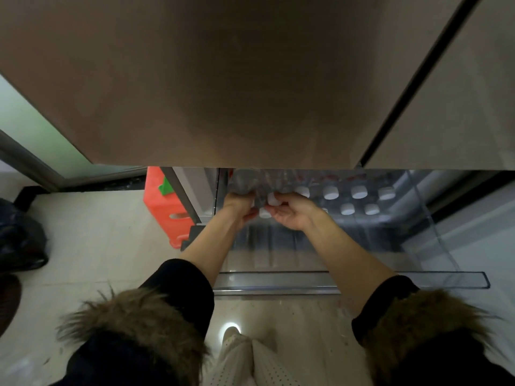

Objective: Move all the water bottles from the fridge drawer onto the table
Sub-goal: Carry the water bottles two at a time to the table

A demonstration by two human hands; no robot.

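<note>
While both bare forearms reach down into the clear pulled-out fridge drawer (pixel 348 281), the left hand (pixel 241 204) curls round the body of a water bottle (pixel 245 182) at the drawer's back left, and the right hand (pixel 292 213) pinches a white-capped bottle (pixel 272 199) just beside it, the two hands nearly touching. More water bottles (pixel 359 192) with white caps lie in rows to the right inside the drawer, partly hidden under the brown fridge door (pixel 223 79) above. An orange plastic stool (pixel 164 201) stands on the pale floor (pixel 97 232) left of the drawer.
</note>
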